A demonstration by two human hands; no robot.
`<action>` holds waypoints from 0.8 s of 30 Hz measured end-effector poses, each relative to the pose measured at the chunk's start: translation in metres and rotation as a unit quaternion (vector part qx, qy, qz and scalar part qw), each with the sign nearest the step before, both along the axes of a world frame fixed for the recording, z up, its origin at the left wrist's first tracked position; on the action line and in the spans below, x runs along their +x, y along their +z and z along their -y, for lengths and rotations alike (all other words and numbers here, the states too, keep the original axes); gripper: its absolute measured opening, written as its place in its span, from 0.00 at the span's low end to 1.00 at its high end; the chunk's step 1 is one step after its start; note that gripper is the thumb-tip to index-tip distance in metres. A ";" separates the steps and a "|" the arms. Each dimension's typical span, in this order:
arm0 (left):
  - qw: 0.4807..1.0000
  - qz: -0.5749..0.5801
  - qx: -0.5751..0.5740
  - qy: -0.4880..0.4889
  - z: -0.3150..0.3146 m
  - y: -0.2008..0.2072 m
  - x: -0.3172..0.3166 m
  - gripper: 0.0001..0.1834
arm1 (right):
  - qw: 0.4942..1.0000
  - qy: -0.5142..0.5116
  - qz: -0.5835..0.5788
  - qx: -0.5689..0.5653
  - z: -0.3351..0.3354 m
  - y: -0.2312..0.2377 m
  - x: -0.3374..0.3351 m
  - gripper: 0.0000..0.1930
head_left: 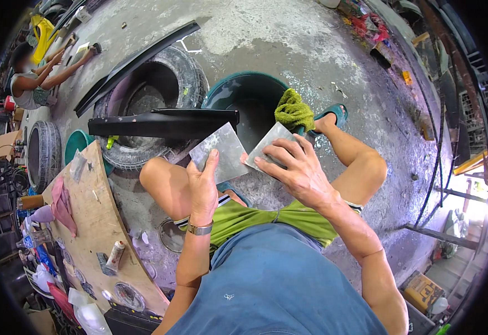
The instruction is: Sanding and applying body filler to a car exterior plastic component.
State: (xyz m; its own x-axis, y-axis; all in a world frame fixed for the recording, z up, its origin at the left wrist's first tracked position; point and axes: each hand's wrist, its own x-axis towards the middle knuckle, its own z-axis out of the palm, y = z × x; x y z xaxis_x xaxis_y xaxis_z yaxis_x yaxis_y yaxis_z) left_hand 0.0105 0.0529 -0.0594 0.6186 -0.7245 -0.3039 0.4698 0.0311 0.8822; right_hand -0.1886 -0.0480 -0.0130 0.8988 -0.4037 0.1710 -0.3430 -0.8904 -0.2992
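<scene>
My left hand (pixel 203 192) grips a flat, square grey plate (pixel 224 156) by its lower left corner, thumb on top. My right hand (pixel 295 163) is closed round a second grey square plate (pixel 270 138), its fingers spread across the face. The two plates nearly meet at their inner edges, where a small pinkish patch shows; I cannot tell what it is. Just beyond them stands a dark green tub (pixel 246 84) with a green cloth (pixel 294 110) draped over its right rim. A long black panel (pixel 160 125) ends close to the left plate.
The black panel lies over a large tyre (pixel 191 72), with another black strip (pixel 138 65) behind. At my left is a plywood board (pixel 96 195) holding a tube (pixel 115 255) and a pink cloth (pixel 61 206). Another person (pixel 26 84) sits far left. A cardboard box (pixel 422 291) stands lower right.
</scene>
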 end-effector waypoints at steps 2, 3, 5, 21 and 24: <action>0.998 -0.045 -0.032 -0.021 -0.001 0.004 -0.001 0.09 | 0.999 -0.007 0.038 -0.013 -0.003 0.002 0.002 0.26; 0.998 -0.044 -0.033 -0.019 -0.001 0.001 0.001 0.09 | 1.000 0.001 0.013 0.022 -0.003 -0.004 0.004 0.27; 0.997 -0.063 -0.027 -0.023 -0.001 -0.009 0.005 0.11 | 0.999 -0.004 0.022 0.026 -0.003 -0.003 -0.001 0.27; 0.998 0.042 -0.032 -0.022 -0.009 0.022 0.020 0.11 | 0.994 0.055 -0.015 0.092 -0.011 -0.015 -0.027 0.35; 0.994 0.100 -0.021 -0.025 -0.005 0.004 0.012 0.13 | 0.989 0.028 0.094 0.113 -0.017 -0.015 -0.007 0.38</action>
